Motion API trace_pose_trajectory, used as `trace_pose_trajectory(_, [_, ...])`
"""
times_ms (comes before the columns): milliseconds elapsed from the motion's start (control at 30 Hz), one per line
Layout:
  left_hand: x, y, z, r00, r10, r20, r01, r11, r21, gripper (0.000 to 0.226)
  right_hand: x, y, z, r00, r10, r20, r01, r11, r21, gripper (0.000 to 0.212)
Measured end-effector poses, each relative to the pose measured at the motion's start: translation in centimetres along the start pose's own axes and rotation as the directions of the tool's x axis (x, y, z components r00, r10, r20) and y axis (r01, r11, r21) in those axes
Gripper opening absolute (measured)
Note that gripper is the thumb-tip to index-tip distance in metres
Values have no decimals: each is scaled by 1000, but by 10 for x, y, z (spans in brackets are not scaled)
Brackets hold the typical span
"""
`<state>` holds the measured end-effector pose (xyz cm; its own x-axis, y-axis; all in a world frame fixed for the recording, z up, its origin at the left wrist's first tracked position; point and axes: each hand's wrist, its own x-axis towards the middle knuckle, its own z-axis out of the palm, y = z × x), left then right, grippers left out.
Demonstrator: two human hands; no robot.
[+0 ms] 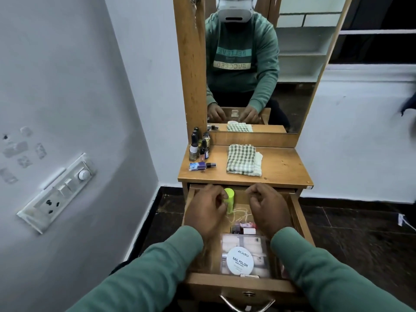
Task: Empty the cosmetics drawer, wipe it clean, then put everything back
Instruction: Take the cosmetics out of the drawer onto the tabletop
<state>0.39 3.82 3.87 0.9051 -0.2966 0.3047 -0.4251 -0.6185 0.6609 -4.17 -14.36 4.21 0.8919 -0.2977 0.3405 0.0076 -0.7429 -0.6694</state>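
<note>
Cosmetics drawer (238,282) — pulled out beneath the bench (281,167), part emptied by the look of it; 1 cluster of small bottles (199,147) and 1 folded checked cloth (242,161) sit on the bench top, beyond the drawer

Contents left: lime tube (230,199), upright at the far end; thin chain (238,213) loose on the drawer floor; a few small bottles (244,228) mid-drawer; round nail polish wipes tub (240,260) lying on a clear packet (227,244) at the near end

Left hand (207,210): fingers curled against the lime tube's left side, seemingly pinching it

Right hand (267,208): over the far right of the drawer, fingers curled in; whether it holds anything cannot be told

Handling: tube probably light, stiff, smooth — take it round the body. Bottles likely glass, fragile; grip each by its body, singly. Chain slack, may snag. Packet soft, slippery; the tub could slide off, so lift the tub first
</note>
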Motion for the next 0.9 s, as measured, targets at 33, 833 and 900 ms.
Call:
trace_pose_trajectory(33, [-2, 1, 8, 998, -68, 18, 69, 996, -55, 25, 0, 4, 1, 998, 68, 18, -68, 997, 19, 17])
trace_pose_trajectory(833, [-8, 18, 12, 977, -100, -186, 20, 922, -387, 21, 0, -10, 11, 979, 28, 203, -107, 916, 387, 44])
trace_pose_trajectory(900, [-8, 23, 7, 966, -78, -245, -12, 938, -346, 31, 6, -24, 9, 986, -4, 166, -69, 899, 433, 43])
